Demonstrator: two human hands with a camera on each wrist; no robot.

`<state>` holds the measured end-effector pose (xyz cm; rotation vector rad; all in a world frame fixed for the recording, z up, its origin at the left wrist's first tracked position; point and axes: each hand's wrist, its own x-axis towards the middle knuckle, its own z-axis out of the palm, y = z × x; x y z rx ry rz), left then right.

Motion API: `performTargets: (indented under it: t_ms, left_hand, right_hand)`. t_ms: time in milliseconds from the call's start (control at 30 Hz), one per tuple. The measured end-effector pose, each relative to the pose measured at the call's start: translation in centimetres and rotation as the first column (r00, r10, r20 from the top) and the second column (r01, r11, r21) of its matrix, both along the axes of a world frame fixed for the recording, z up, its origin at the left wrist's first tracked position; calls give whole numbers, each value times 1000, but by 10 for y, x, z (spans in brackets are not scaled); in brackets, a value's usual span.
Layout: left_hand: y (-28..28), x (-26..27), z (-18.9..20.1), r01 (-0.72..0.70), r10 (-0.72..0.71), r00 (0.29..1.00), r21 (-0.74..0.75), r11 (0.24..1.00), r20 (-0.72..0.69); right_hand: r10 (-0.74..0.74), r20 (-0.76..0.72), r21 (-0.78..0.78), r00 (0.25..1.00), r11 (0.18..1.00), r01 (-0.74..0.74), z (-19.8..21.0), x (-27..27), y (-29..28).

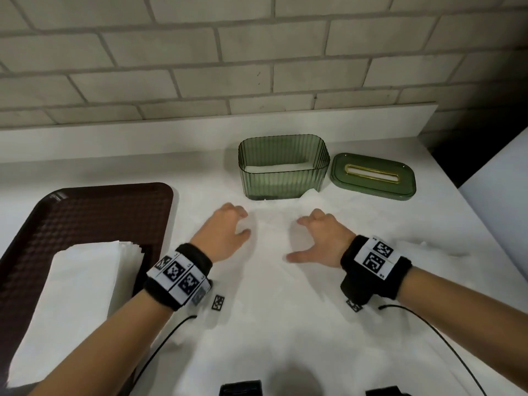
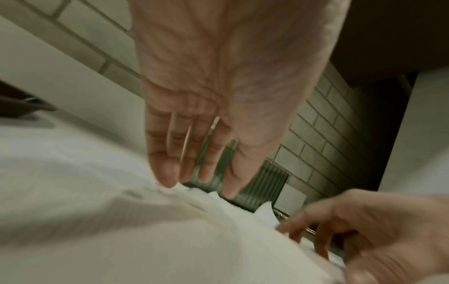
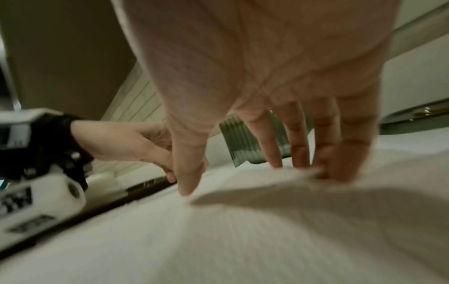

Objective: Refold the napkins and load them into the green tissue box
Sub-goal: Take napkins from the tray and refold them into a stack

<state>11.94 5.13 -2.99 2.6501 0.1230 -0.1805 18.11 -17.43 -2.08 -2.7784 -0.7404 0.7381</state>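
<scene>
1. The head view looks forward and steeply down from above onto a white tabletop [image 1: 285,324], taking in both forearms, a brown plastic tray [image 1: 85,212] at left and a pale brick wall [image 1: 228,52] behind.
2. The left wrist view sits very close under the left hand [image 2: 218,96], low over the table, facing along the fingers toward the wall.
3. The right wrist view sits equally close under the right hand [image 3: 267,76], facing the same way, tilted.
4. All three views share the ribbed translucent green box [image 1: 283,167] [image 2: 267,182] [image 3: 243,142].
</scene>
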Motion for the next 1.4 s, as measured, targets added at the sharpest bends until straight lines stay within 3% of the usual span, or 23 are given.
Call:
performTargets:
  t_ms: [67,233,433,500,600,667,800,900,967,1200,1400]
  left_hand:
    - [0,-10,-12,5,-7,995,-17,1000,-101]
    - [0,-13,-18,-139,125,986,-131,982,-109]
    - [7,-23,2,-79,68,972,-42,996,-226]
    - [3,-32,9,-37,43,967,29,999,-253]
    - [-6,-48,11,-53,72,960,77,996,-270]
    - [-14,-57,10,-48,87,951,136,990,-298]
    - [-21,-64,10,-45,111,943,212,976,-313]
    - [-17,-64,9,-60,119,937,184,981,-329]
    - [-15,-65,8,-79,126,937,155,985,-327]
    - [-13,-55,3,-125,140,956,73,989,-256]
    - [-27,-29,12,-51,71,980,113,992,-186]
  right_hand:
    - [-32,54,22,998,999,31,-4,-3,2]
    - [-167,-6,207,986,964,165,-1,0,6]
    - [-139,164,464,977,884,48,53,13,3]
    - [-247,111,632,963,765,124,75,34,4]
    - [-355,-147,783,923,528,328,99,73,10]
    - [-381,-222,783,898,480,397,105,101,16]
    - [-450,-116,720,886,576,387,103,143,31]
    - [-479,5,586,878,713,386,89,160,37]
    - [-489,31,516,872,755,405,77,166,37]
    - [-492,42,508,870,760,405,59,162,40]
    - [-446,15,519,895,768,374,56,161,45]
